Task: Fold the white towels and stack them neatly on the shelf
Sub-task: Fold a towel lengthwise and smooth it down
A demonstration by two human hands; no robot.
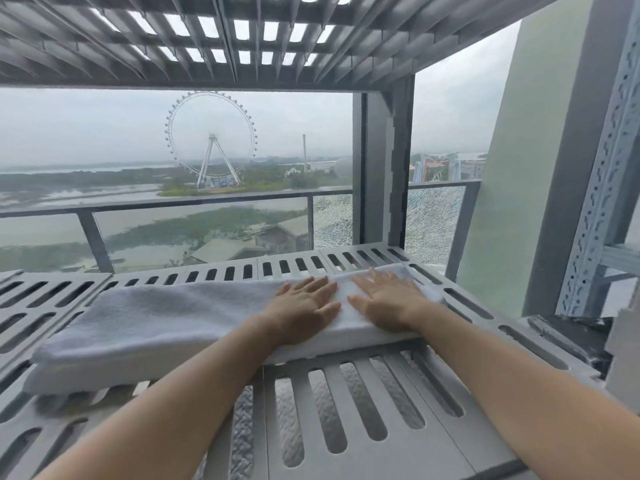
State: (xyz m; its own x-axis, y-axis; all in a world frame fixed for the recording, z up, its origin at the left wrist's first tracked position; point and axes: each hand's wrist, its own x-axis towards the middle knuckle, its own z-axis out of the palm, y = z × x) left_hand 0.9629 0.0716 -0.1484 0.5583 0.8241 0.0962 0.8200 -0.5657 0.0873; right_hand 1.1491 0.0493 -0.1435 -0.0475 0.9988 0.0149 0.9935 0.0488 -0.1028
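Note:
A white towel [145, 323], folded into a long narrow strip, lies across the grey slotted shelf [346, 427] from the near left to the far right. My left hand [304, 308] lies flat on the towel right of its middle, fingers straight and spread. Beside it, a little further right, my right hand [388, 301] presses flat on the towel's right end. Neither hand grips the cloth. Both forearms reach in from the bottom of the view.
A second slotted shelf [242, 39] hangs close overhead. A perforated metal upright [602, 188] stands at the right, another post [398, 161] at the back. Behind the shelf is a window with a balcony railing [207, 202]. Bare shelf lies in front of the towel.

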